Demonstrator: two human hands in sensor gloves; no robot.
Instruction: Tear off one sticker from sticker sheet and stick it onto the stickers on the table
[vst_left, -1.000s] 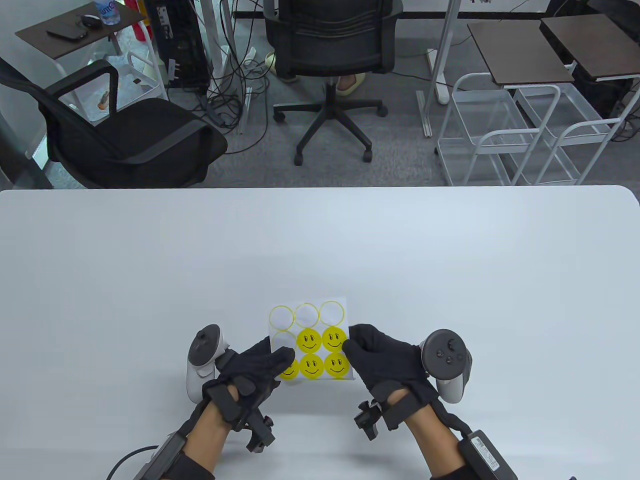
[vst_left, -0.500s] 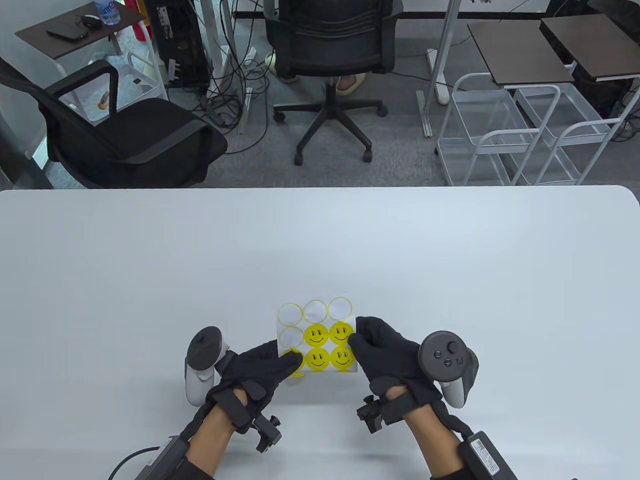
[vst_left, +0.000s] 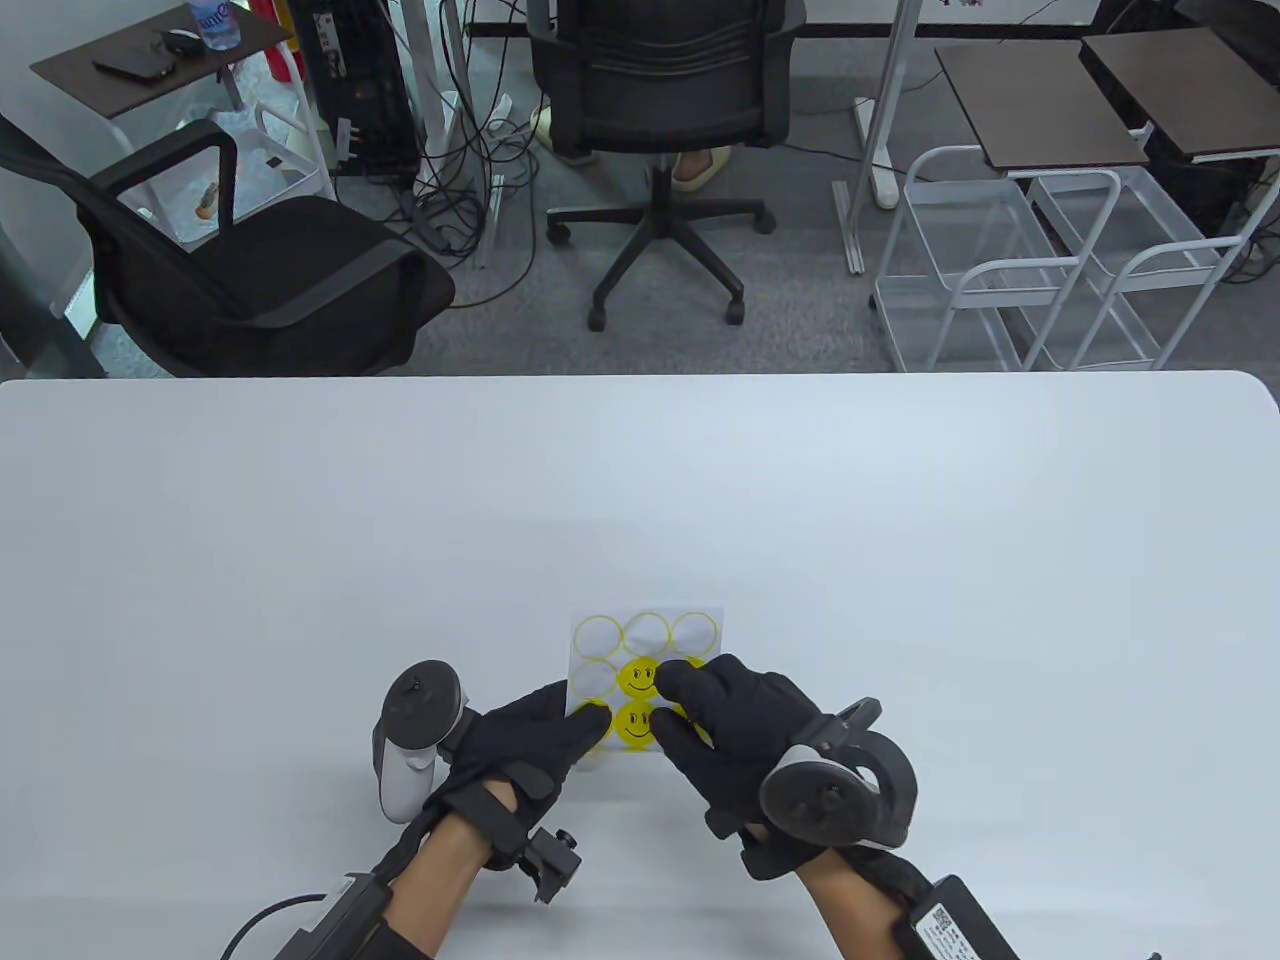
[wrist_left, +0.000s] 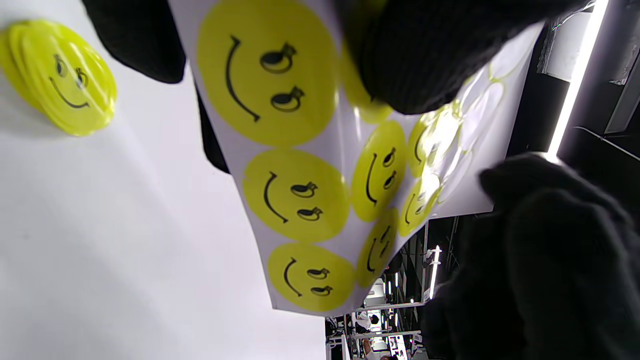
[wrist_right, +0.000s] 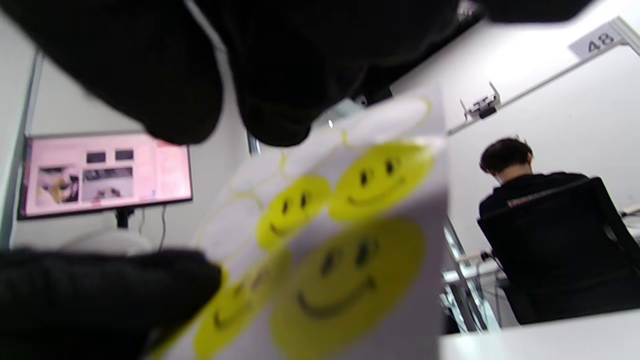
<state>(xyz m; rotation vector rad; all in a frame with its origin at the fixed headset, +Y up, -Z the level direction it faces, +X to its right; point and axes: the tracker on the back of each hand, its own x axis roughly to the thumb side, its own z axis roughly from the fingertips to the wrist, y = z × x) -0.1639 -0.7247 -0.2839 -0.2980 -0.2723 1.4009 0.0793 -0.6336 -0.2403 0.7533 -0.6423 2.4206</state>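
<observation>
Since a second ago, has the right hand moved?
Yes. The right hand shifted left over the sticker sheet, covering its right column of smileys, judged against the table's fixed edge.

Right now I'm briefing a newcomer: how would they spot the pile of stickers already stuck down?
Start at the white table. Under the sticker sheet held in the hands, a small stack of stickers lies flat. Unlike the sheet's smileys, these are overlapped, with no backing paper.
</observation>
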